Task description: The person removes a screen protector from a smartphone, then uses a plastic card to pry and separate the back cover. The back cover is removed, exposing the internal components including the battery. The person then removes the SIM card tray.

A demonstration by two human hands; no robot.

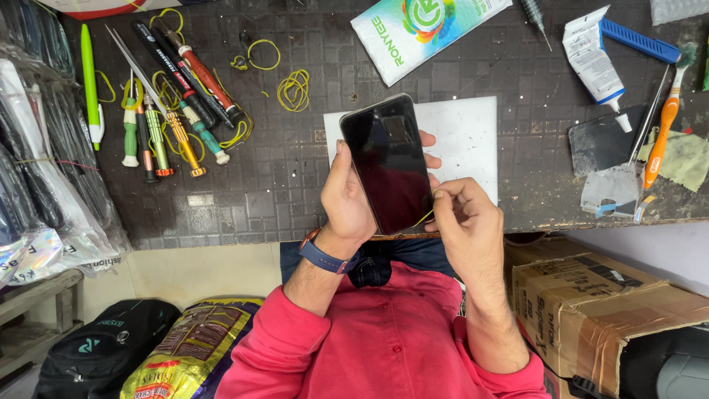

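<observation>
A black smartphone (388, 162) with a dark screen is held above the near edge of a dark workbench (281, 177). My left hand (346, 196) grips it along its left side, with a blue watch strap on the wrist. My right hand (465, 218) pinches a thin yellow pick or band (426, 216) against the phone's lower right edge. Under the phone lies a white sheet (469, 140).
Several screwdrivers (166, 96) and yellow rubber bands (293, 90) lie at the left. A white box (425, 29) sits at the back, a glue tube (594, 63), toothbrush (665, 122) and dark screen piece (602, 144) at the right. Cardboard boxes (598, 303) and bags (103, 347) are below.
</observation>
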